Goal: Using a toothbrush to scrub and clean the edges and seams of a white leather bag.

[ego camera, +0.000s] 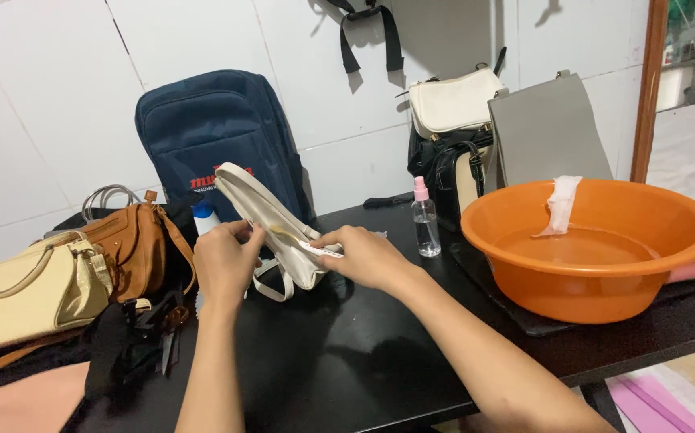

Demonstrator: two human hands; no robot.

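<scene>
Cream leather handbag (pixel 271 228) stands tilted on a black table (pixel 347 353), held between both hands. The left hand (pixel 225 261) grips its side, fingers curled around it. The right hand (pixel 363 256) pinches a small white tag (pixel 322 249) at the bag's edge. A navy backpack (pixel 219 136) stands behind, a clear spray bottle (pixel 424 220) just right, and an orange basin (pixel 596 248) of water beyond it.

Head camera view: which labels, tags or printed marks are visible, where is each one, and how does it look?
Small tag: between left hand and right hand, against the cream handbag; narrow white strip with red marks.
Printed logo: front of navy backpack at the wall; red and white lettering, partly hidden.
</scene>
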